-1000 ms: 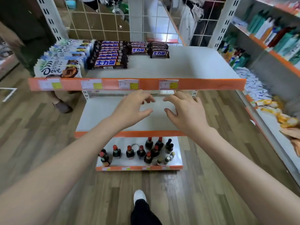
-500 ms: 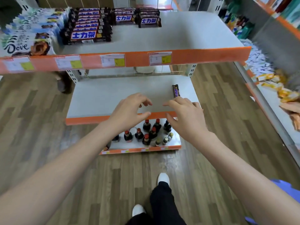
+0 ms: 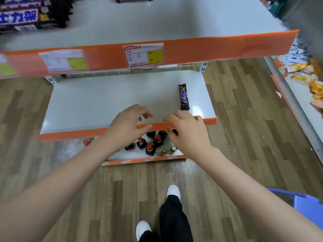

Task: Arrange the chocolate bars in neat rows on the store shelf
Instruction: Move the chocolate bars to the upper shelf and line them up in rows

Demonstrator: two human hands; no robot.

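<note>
While hands (image 3: 157, 126) hover (empty), chocolate bar (image 3: 184, 97) lies beyond.

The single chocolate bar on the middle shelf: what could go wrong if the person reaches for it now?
1. The chocolate bar lies near the middle shelf right edge; a careless sweep by the right hand might push it off.
2. The small bottles stand directly below both hands; the left hand dropping low could knock them over.

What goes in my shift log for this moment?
left hand: empty | right hand: empty | chocolate bar: alone, middle shelf
</note>
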